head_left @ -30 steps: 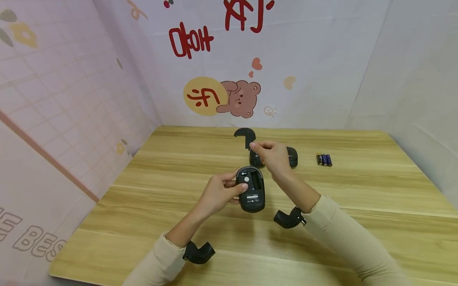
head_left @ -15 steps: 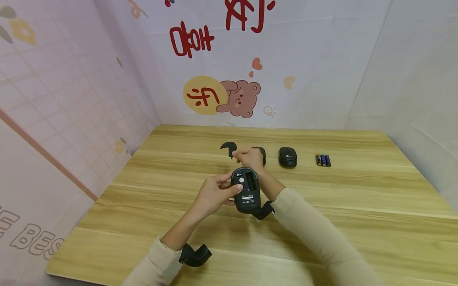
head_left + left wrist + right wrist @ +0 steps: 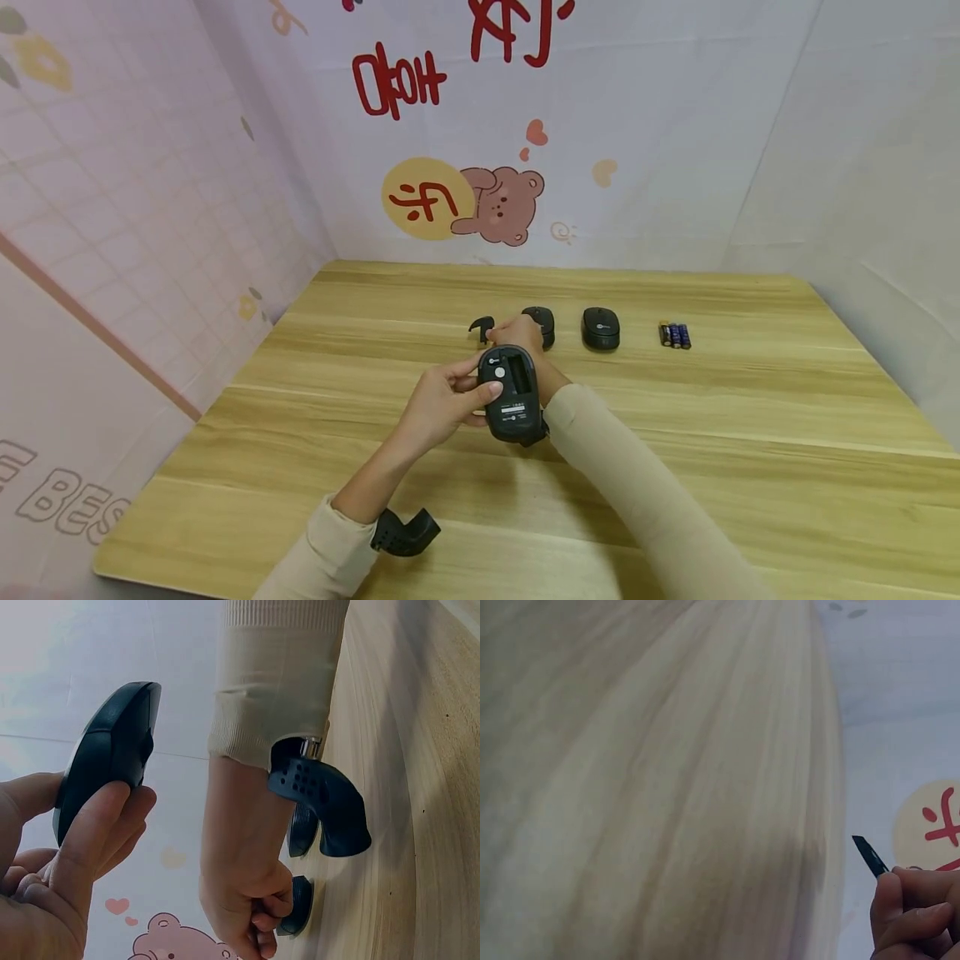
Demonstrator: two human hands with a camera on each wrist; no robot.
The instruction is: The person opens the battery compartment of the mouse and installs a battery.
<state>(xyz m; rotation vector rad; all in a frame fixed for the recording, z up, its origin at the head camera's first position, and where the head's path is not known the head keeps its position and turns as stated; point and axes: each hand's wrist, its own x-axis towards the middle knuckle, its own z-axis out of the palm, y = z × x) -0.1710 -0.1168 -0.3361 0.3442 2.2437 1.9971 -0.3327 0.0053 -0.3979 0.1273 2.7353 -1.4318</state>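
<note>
Left grip: closed to mouse width, thumb across the underside of a black wireless mouse, fingers behind. Mouse is up off the tabletop, underside to the head cam, battery bay uncovered. Right grip: nearly closed, thumb and fingers pinching the battery cover, just beyond the mouse.

Handling, my read: mouse light, rigid, a bit slick; hold by the sides, thumb off the bay. Cover thin, stiff, tabs probably snap-prone; pinch the broad part.

Further out: one mouse partly behind the right hand, another mouse, then three batteries.

Vs 0.5 s ago: cover dropped slightly lower in view and looks more edge-on; more of the near-hand mouse shows. Left hold unchanged.
</note>
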